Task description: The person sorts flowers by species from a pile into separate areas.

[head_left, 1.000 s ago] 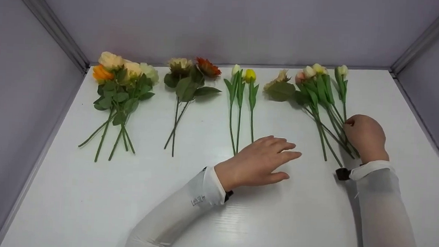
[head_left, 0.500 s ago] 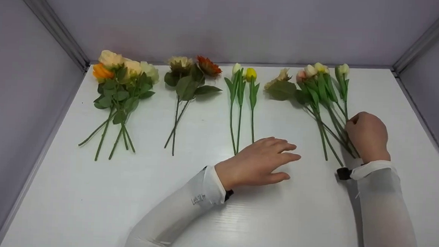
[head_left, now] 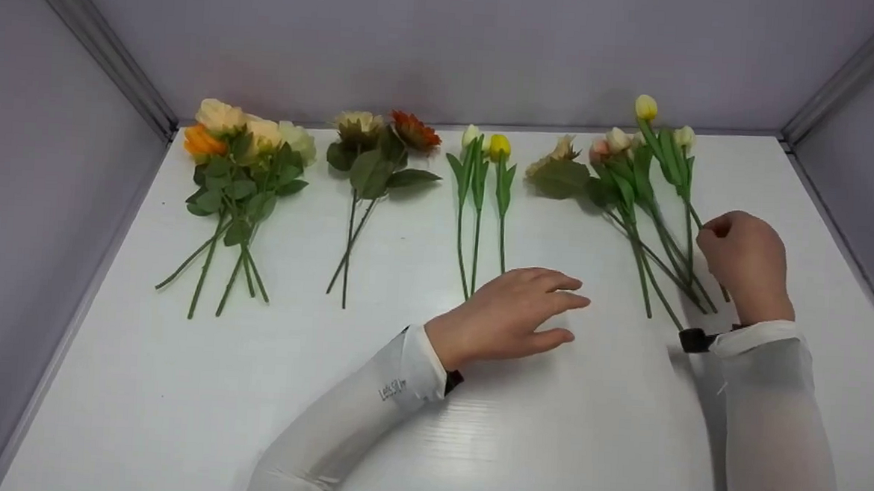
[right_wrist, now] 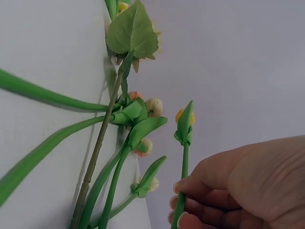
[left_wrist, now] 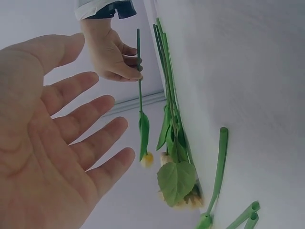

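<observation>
My right hand (head_left: 746, 262) pinches the green stem of a yellow tulip (head_left: 645, 107), lifted off the table; the right wrist view shows the stem between thumb and fingers (right_wrist: 183, 186). Left of that hand lies a bunch of pale tulips (head_left: 617, 140) with a cream flower (head_left: 559, 158) whose broad leaf (right_wrist: 133, 31) faces the right wrist camera. Another white tulip (head_left: 683, 137) lies at the bunch's right side, partly behind the raised one. My left hand (head_left: 512, 313) hovers over the table with fingers spread, holding nothing, near the stem ends of several upright-laid tulips (head_left: 499, 148).
At the far left lies a bunch of peach, orange and pale green roses (head_left: 241, 198). Beside it are two crossed stems with a beige flower (head_left: 359, 125) and a rust-red flower (head_left: 414, 132). Grey walls (head_left: 447, 44) enclose the white table (head_left: 137, 409) at the back and sides.
My right hand has lifted the yellow tulip out of the right bunch, moving up and slightly right. The left hand has shifted slightly left, still spread.
</observation>
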Demonstrator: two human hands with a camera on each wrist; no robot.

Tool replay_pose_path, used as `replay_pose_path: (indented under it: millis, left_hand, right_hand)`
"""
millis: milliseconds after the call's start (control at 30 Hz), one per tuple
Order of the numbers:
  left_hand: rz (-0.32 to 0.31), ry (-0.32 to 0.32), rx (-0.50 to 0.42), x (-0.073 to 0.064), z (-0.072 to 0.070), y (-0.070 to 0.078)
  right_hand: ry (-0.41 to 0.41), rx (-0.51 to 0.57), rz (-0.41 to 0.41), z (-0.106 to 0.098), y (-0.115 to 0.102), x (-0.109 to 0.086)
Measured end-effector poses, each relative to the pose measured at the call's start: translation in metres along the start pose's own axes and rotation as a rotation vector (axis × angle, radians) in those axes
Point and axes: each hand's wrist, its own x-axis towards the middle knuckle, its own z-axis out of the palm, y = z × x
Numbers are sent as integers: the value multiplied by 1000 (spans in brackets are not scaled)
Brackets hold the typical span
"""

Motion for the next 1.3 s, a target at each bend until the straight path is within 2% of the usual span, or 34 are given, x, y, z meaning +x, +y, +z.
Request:
replay_pose_path:
  millis: [100,200,300,400,533,700,900,1067,1300]
  left_hand:
    - [-70,30,-71,-1,-2,-3]
    - [-169,67,-176,-1,-5,-8]
    - [-304,121,-328,-3,-7,-16]
    - [-439,202,-514,-5,-10,-25]
    - [-545,313,-727,-8,-14,-38]
    - [-583,399,-898,-11,-17,-49]
    - [-576,491,-1095,-10,-18,-55]
    - [-586,539,-1188,-10,-17,-57]
    - [-581,531,-1246,-10,-16,-59]
  right_hand:
    - [-27,45,-2,1,-11,-3]
    - [-74,104,-11,5,-25,-7]
    - [-146,207,-18,16,-45,-13]
    - [-234,332,-53,36,-66,-21]
    - [-364,496,-141,65,-90,-34]
    - [-486,669,-182,86,-110,-51]
    - [-543,749,-171,94,-117,-59]
    - [-574,768,-173,98,-120,-61]
    - [-619,773,-200,102,-125,-62]
